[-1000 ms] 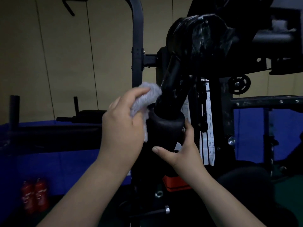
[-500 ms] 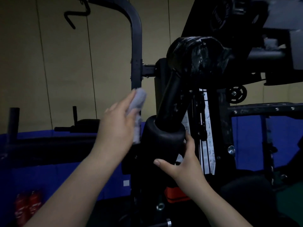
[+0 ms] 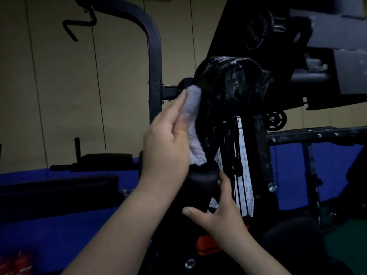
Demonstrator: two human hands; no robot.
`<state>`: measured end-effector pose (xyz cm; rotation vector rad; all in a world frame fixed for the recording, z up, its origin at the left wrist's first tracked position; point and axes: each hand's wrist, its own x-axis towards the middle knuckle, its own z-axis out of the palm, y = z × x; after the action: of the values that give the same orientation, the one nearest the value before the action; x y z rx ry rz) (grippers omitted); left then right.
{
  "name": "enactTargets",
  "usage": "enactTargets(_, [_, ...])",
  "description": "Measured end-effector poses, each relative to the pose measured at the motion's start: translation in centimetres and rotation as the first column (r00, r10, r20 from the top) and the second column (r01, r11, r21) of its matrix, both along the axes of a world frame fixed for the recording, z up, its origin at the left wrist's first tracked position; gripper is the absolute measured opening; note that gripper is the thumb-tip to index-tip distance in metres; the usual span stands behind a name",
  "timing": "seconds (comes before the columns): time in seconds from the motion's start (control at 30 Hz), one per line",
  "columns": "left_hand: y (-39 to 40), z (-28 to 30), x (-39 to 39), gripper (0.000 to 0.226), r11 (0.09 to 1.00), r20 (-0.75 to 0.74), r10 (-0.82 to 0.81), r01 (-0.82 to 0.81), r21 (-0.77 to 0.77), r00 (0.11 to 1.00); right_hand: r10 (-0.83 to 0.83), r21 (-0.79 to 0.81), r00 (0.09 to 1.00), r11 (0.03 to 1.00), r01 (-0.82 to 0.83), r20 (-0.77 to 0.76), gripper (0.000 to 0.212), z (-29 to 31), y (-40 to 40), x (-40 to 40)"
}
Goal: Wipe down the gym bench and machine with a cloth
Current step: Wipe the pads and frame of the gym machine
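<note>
A black gym machine fills the middle and right of the head view. My left hand (image 3: 168,143) holds a pale grey cloth (image 3: 193,124) against the machine's slanted black arm (image 3: 213,139), just below a shiny wrapped black pad (image 3: 230,80). The cloth hangs down to the top of a black foam roller (image 3: 202,187). My right hand (image 3: 218,209) grips that roller from the right, thumb across its front.
A curved black upright (image 3: 154,62) stands behind my left hand. A dark bench pad (image 3: 59,187) lies at the left before blue wall matting. Red bottles (image 3: 17,263) sit at the bottom left. A pulley wheel (image 3: 275,120) and crossbar (image 3: 317,133) are at the right.
My left hand has carried the cloth upward along the slanted arm, from the roller's top toward the wrapped pad. My right hand stays on the roller. The camera has tilted up.
</note>
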<state>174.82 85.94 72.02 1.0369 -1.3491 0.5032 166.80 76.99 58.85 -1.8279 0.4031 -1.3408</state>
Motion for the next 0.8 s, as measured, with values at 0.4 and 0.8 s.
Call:
enactTargets(0.4, [1.9, -0.9, 1.3, 0.044, 0.992, 0.182, 0.127, -0.127, -0.014, 0.975, 0.001, 0.037, 1.000, 0.999, 0.000, -0.006, 0.096, 0.8, 1.2, -0.7])
enactTargets(0.8, [2.3, -0.1, -0.7, 0.047, 1.000, 0.103, 0.022, -0.023, 0.011, 0.994, 0.087, -0.024, 0.996, 0.996, -0.087, -0.015, 0.071, 4.6, 0.4, -2.5])
